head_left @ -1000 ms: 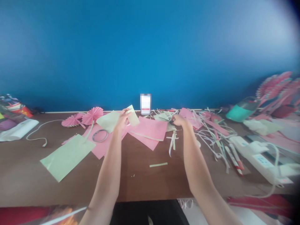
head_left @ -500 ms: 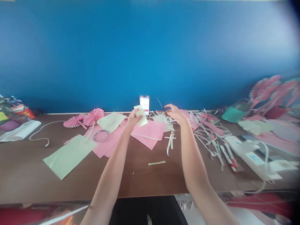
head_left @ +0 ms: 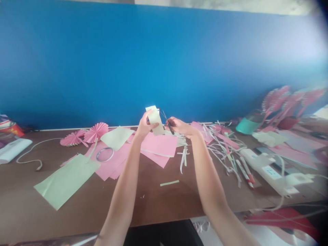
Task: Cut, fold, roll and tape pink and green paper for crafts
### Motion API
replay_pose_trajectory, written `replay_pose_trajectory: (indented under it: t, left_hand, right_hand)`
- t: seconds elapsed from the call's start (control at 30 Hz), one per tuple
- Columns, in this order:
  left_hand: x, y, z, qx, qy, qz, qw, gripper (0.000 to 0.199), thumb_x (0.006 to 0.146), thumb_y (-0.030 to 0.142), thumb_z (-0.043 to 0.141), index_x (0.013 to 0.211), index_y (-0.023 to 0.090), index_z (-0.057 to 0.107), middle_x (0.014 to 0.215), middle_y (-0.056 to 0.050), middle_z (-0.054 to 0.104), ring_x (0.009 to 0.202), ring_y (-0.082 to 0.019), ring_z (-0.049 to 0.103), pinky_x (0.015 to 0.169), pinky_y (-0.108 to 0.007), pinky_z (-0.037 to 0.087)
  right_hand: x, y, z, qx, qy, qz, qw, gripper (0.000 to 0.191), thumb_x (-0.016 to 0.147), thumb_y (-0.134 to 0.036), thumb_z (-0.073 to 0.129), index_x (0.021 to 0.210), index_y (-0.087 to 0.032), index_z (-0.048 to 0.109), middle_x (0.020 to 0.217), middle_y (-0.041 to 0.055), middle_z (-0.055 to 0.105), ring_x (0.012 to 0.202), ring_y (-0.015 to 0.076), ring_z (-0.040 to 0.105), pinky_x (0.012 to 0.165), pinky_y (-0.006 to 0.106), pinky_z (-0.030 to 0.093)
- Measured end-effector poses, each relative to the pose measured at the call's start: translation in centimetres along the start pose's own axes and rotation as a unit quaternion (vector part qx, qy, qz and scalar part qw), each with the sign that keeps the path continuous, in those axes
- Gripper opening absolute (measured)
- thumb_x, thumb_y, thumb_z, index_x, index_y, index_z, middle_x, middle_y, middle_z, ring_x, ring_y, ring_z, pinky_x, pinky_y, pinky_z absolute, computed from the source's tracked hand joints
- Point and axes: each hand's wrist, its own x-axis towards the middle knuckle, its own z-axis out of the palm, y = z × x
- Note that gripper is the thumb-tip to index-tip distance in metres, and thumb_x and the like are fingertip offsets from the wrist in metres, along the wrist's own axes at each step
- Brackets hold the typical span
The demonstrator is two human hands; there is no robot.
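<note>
Scissors (head_left: 169, 126) partly hidden in right hand (head_left: 180, 125), blurred beside pale paper (head_left: 156, 119).

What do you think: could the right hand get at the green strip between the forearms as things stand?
Probably yes: the green strip lies on the table with nothing on top. The right hand holds scissors, though, so may need to set them down first.

Single head view, shot from above at the near side of the bench (head_left: 153, 205), faced forward and down. Wide framing, dark corner at upper right. Blue wall panel (head_left: 164, 61) filled most of the upper half, roughly square-on. Forearms (head_left: 125, 184) entered from the bottom edge, close; left hand (head_left: 145, 127) and right hand (head_left: 179, 126) sat farther out, around mid-frame.
</note>
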Motion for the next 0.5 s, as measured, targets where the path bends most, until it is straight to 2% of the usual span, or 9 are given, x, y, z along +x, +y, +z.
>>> replay_pose_trajectory:
  t: [0.07,0.17,0.33,0.43,0.5]
  left_hand:
    - [0.0,0.3,-0.4,0.018,0.014,0.037,0.999,0.079,0.063,0.017,0.082,0.135,0.025,0.052,0.136,-0.009,0.054,0.116,-0.032,0.057,0.082,-0.031,0.053]
    - [0.1,0.6,-1.1,0.069,0.078,0.094,0.990,0.078,0.066,0.022,0.082,0.137,0.027,0.050,0.143,-0.009,0.047,0.128,-0.033,0.048,0.089,-0.033,0.052]
    - [0.4,0.8,-2.5,0.166,0.172,0.136,0.962,0.075,0.074,0.035,0.077,0.141,0.028,0.043,0.148,-0.009,0.042,0.136,-0.029,0.041,0.106,-0.038,0.042]
    - [0.3,0.6,-3.0,0.185,0.181,0.141,0.956,0.074,0.078,0.040,0.072,0.143,0.029,0.040,0.150,-0.009,0.039,0.137,-0.028,0.039,0.111,-0.039,0.038]
    - [0.2,0.4,-3.3,0.182,0.172,0.140,0.958,0.078,0.077,0.041,0.074,0.145,0.029,0.037,0.152,-0.009,0.037,0.139,-0.029,0.038,0.112,-0.040,0.037]
  right_hand:
    - [0.1,-0.1,0.4,0.014,-0.016,-0.005,1.000,0.040,0.074,-0.036,0.074,0.104,-0.022,0.051,0.095,0.0032,0.064,0.086,0.0165,0.058,0.074,0.026,0.046]
    - [0.0,-0.3,0.9,0.011,-0.041,0.002,0.999,0.040,0.076,-0.036,0.073,0.107,-0.022,0.052,0.099,0.0048,0.066,0.089,0.0177,0.060,0.076,0.027,0.048]
    - [0.1,-0.6,1.4,-0.008,-0.072,-0.012,0.997,0.044,0.075,-0.036,0.074,0.112,-0.019,0.057,0.104,0.0072,0.067,0.094,0.0192,0.061,0.077,0.028,0.048]
    - [0.1,-1.1,1.6,0.010,-0.087,-0.018,0.996,0.047,0.076,-0.036,0.074,0.117,-0.018,0.058,0.104,0.0079,0.068,0.094,0.0187,0.061,0.075,0.027,0.049]
    - [0.1,-1.3,1.7,0.016,-0.103,-0.014,0.994,0.049,0.077,-0.036,0.073,0.120,-0.018,0.058,0.103,0.0080,0.068,0.092,0.0181,0.061,0.072,0.027,0.049]
